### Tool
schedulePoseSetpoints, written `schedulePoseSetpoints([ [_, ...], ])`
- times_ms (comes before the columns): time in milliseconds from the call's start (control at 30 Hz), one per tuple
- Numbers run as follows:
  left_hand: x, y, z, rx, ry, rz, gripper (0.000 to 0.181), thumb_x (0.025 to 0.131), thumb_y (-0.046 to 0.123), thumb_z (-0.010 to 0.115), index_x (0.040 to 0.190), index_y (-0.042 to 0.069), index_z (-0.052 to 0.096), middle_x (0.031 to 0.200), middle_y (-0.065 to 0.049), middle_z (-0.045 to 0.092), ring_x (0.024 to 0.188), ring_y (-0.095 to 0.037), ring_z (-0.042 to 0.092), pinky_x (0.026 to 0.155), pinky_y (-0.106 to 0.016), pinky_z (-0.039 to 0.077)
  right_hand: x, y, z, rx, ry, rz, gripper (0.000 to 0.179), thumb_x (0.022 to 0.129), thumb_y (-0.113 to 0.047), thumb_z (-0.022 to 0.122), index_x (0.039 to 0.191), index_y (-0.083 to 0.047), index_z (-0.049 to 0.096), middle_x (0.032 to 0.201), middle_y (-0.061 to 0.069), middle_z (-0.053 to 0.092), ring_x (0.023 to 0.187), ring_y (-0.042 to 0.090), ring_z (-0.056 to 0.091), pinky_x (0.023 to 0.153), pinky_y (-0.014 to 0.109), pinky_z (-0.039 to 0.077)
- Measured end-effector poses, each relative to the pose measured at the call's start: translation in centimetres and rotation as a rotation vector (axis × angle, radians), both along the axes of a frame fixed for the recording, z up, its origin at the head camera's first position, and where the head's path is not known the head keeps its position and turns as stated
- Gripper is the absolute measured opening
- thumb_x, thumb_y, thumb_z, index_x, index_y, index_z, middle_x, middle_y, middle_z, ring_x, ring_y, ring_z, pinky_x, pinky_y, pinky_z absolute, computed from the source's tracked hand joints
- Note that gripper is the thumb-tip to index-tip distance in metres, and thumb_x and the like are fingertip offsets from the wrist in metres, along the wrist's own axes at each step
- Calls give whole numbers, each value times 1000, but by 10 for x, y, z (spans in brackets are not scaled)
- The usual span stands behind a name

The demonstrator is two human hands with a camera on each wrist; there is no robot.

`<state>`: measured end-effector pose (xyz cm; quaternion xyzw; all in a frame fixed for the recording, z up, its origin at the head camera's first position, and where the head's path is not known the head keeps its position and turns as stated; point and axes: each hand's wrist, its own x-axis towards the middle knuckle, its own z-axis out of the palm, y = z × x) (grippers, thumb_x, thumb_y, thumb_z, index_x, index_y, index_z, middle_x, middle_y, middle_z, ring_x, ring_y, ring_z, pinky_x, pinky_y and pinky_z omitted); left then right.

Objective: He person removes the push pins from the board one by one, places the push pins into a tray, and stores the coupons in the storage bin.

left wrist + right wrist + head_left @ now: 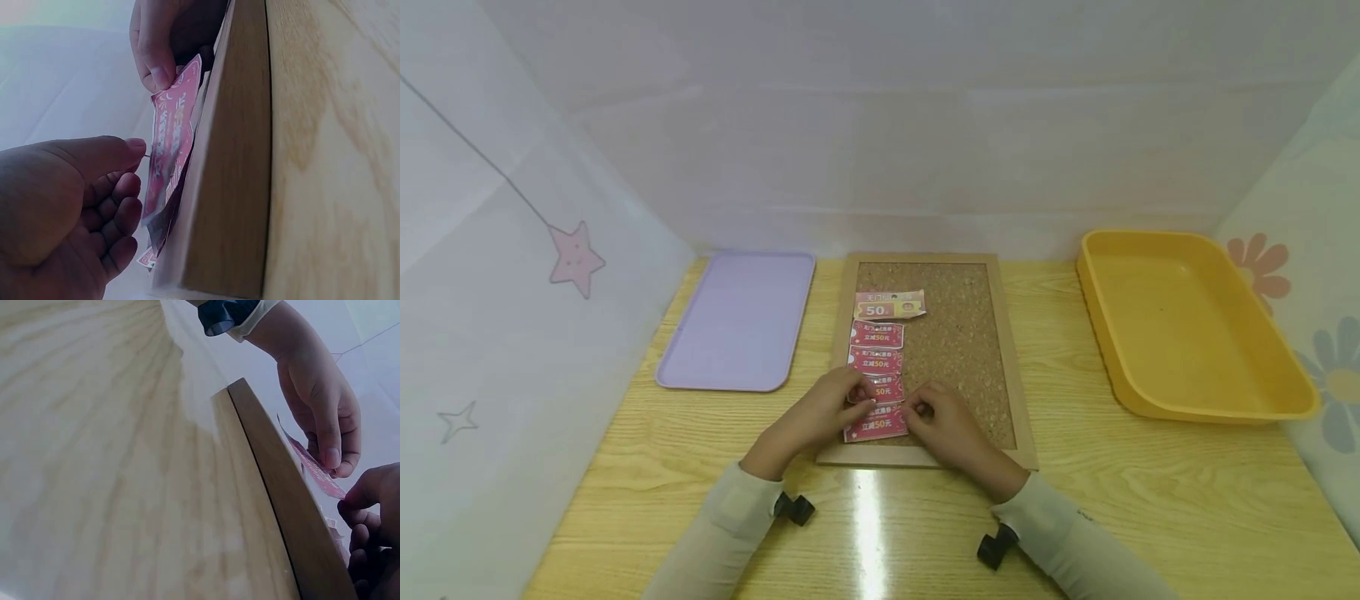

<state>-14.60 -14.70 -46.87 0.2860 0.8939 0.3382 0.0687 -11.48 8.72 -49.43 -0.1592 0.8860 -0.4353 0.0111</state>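
Note:
A framed corkboard (958,337) carries a column of red paper coupons (877,360), with a paler coupon (880,308) at the top. Over the lowest red coupon (880,427), my left hand (827,407) pinches a thin pin (147,155) between thumb and forefinger, its tip pointing at the paper. My right hand (946,423) pinches that coupon's right edge with thumb and forefinger. In the left wrist view the coupon (170,134) stands partly lifted off the board. The pin's head is hidden by my fingertips.
A lilac tray (737,321) lies left of the board. To the right stands a deep yellow bin (1195,333). Everything rests on a wood-grain table (1067,467), with pale fabric walls at the back and sides.

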Motion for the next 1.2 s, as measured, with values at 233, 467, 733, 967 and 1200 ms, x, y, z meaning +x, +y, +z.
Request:
schedulePoseSetpoints([
  [233,-3,-3,3,3,79,41,11,93,21,68,98,13,62,91,4,55,82,-16,55,72,-28,48,-1,9,6,-21,-46,-29,5,92,-24,66,87,-22,67,88,-11,58,81,8,54,71,28,49],
  [467,-5,-8,6,15,114,87,10,92,18,68,99,12,63,95,2,58,86,-18,56,75,-31,48,-4,22,9,-67,-14,-30,5,92,-20,67,86,-21,67,86,-10,59,78,9,54,68,27,49],
  [733,-7,-17,14,30,123,157,14,90,13,71,101,10,63,96,1,57,90,-15,54,81,-34,49,-9,43,15,-55,-62,-49,6,94,-24,64,90,-21,67,81,-6,59,72,14,54,60,28,48],
  [967,-8,-31,19,24,152,187,12,92,15,69,101,11,62,96,1,57,90,-15,53,82,-36,48,-6,72,31,-27,-96,-90,8,95,-22,63,92,-17,67,79,-2,58,69,16,51,55,27,45],
  [1200,-9,-46,20,19,212,219,12,93,17,68,101,11,62,97,0,58,90,-21,54,81,-36,45,-4,104,46,39,-24,-120,12,96,-25,62,94,-14,67,82,-2,57,72,17,50,57,28,43],
])
